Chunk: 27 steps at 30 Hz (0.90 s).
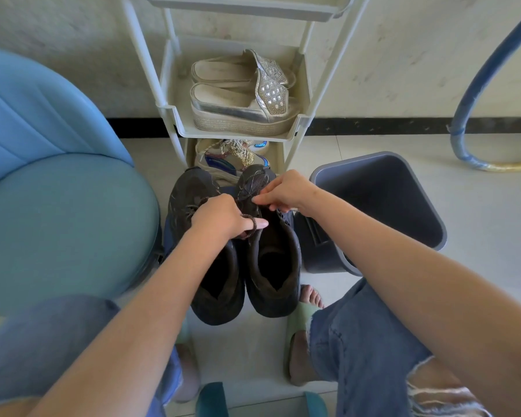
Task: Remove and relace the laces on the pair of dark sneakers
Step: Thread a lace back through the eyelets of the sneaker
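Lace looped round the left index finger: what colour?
Dark brown lace, matching the sneakers; clearest in the head view, on the left hand.

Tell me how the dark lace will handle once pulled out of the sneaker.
Probably floppy: the lace curls in a loop round a finger of the left hand. Likely light, since the right hand holds it with a pinch. Its braided look suggests it grips rather than slips, so it may drag in the eyelets of the sneaker.
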{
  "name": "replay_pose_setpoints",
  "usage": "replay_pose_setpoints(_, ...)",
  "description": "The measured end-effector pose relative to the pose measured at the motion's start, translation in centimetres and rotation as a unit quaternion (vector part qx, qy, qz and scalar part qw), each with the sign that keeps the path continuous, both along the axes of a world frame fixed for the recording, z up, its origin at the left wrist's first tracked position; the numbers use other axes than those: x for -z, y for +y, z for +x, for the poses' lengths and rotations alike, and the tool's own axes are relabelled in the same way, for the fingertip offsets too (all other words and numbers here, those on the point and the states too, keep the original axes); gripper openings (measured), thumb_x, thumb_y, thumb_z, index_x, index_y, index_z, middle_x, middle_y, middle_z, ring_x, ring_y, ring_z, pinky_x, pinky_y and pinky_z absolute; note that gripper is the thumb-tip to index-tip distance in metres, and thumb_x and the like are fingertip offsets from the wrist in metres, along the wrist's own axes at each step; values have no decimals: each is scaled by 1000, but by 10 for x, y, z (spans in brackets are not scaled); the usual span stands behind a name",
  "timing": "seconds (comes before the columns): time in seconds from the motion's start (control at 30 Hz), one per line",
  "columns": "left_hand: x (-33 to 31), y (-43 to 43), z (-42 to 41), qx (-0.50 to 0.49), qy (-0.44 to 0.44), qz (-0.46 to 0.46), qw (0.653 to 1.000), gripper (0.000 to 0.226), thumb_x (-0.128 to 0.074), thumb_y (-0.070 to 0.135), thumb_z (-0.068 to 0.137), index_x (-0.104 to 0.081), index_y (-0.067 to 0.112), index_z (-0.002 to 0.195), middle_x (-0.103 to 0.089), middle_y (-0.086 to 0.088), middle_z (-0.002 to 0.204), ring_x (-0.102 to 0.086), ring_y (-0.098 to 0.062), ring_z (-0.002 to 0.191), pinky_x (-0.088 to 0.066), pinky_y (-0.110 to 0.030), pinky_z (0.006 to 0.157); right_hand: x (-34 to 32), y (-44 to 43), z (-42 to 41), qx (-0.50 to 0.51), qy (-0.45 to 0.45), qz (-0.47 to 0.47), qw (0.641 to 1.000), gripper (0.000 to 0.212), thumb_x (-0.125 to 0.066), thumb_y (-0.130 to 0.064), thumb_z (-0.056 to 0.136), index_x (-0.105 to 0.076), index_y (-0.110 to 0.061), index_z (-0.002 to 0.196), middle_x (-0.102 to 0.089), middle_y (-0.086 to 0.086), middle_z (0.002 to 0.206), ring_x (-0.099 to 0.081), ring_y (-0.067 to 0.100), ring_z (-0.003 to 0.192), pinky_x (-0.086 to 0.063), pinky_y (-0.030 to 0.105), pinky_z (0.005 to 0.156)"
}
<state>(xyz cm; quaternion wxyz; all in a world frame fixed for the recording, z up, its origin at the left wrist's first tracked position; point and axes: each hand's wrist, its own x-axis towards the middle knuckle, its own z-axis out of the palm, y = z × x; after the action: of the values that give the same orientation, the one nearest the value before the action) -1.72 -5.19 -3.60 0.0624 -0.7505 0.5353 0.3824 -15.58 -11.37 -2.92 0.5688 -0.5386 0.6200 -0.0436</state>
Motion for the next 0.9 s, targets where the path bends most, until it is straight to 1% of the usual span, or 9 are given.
replay_pose_setpoints(0.07,3,2,0,-5,5,1,1000,65,-62,73,69,-69,11,88,-64,-3,84,-61,-25,90,-50,-35,82,0,0,2,5,7,8,1000,16,-76,-7,79,-68,3,89,-60,3,51,-45,3,30,-37,14,38)
replay_pose_setpoints(0.13,6,2,-2,-7,0,0,1000,68,-62,72,69,-69,12,100,-65,-5,95,-60,-26,95,-50,-36,83,0,0,2,12,6,16,1000,11,-76,-5,79,-67,1,82,-62,6,56,-49,4,33,-38,15,39)
replay_pose_setpoints(0.23,8,1,-6,-14,-8,-10,1000,66,-65,65,71,-67,11,109,-65,-7,100,-60,-27,96,-49,-34,80,-2,-2,0,8,-1,24,1000,9,-74,-3,80,-66,1,81,-61,2,45,-49,5,31,-37,15,39)
replay_pose_setpoints(0.33,11,3,-8,-45,12,-19,999,55,-69,56,71,-68,10,101,-66,-7,94,-61,-27,90,-48,-32,74,-1,-2,2,11,-7,17,1000,18,-75,-4,79,-68,6,94,-64,3,53,-51,4,33,-37,17,42)
replay_pose_setpoints(0.4,11,7,-10,-63,19,-42,997,40,-69,48,72,-67,10,84,-63,-5,79,-60,-27,82,-45,-30,68,3,-2,4,3,5,7,1000,24,-75,-4,79,-69,8,98,-67,3,58,-54,5,36,-37,17,42)
replay_pose_setpoints(0.47,9,13,-11,-79,26,-55,995,31,-68,40,76,-58,14,62,-53,-1,63,-55,-26,72,-40,-28,63,6,-1,7,-16,32,-4,999,26,-76,-7,79,-70,7,99,-72,9,73,-54,7,40,-37,17,42)
replay_pose_setpoints(0.53,8,16,-10,-89,47,-64,993,35,-66,34,78,-52,14,53,-47,0,56,-50,-25,66,-37,-27,61,9,0,9,-24,52,-14,998,28,-75,-10,79,-71,6,102,-74,16,90,-52,8,44,-37,18,45)
replay_pose_setpoints(0.73,12,28,-8,-104,89,-123,983,35,-64,28,80,-50,13,52,-40,-1,50,-42,-24,56,-34,-28,57,12,-1,12,-29,65,-8,997,31,-74,-12,81,-70,6,106,-73,18,98,-52,8,48,-37,19,48)
replay_pose_setpoints(0.9,15,33,-7,-120,111,-160,973,26,-64,29,80,-63,8,64,-51,-10,56,-49,-24,59,-40,-31,59,12,-1,14,-18,60,2,998,26,-76,-9,79,-72,6,99,-74,14,89,-53,10,48,-36,19,45)
